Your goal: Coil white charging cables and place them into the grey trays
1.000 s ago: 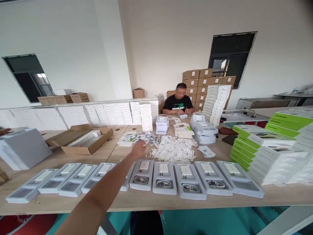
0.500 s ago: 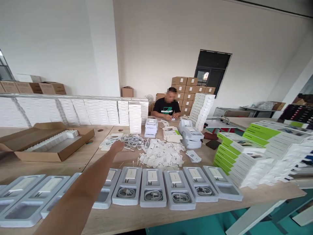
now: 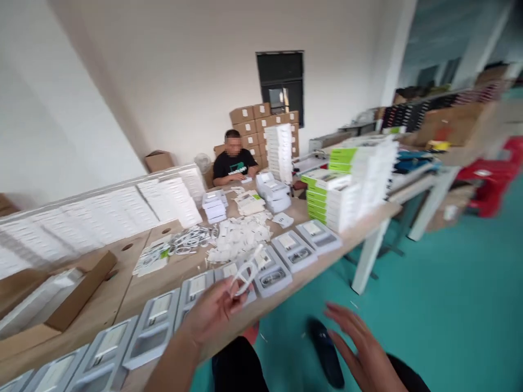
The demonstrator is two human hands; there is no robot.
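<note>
Between the fingers of my left hand [image 3: 218, 305] is a coiled white charging cable [image 3: 244, 279], raised over the row of trays. My right hand [image 3: 362, 345] hangs above the floor past the table edge, fingers apart and holding nothing. Grey plastic trays [image 3: 153, 356] line the front edge, each with a white charger [image 3: 160, 306]. In some trays toward the right, a coiled cable [image 3: 273, 279] lies in the lower compartment; the tray at the far right [image 3: 333, 242] shows none there. A tangled pile of cables [image 3: 192, 239] lies farther back.
White paper pieces [image 3: 241, 234] are heaped mid-table. Green-and-white boxes [image 3: 347, 190] are stacked at the right end, white boxes [image 3: 102, 209] along the back left. An open carton [image 3: 87, 294] sits at left. A co-worker [image 3: 233, 160] sits across the table.
The view has swung right and down. My left hand has come back from the cable pile with a coiled cable in it. My right hand has come into view.
</note>
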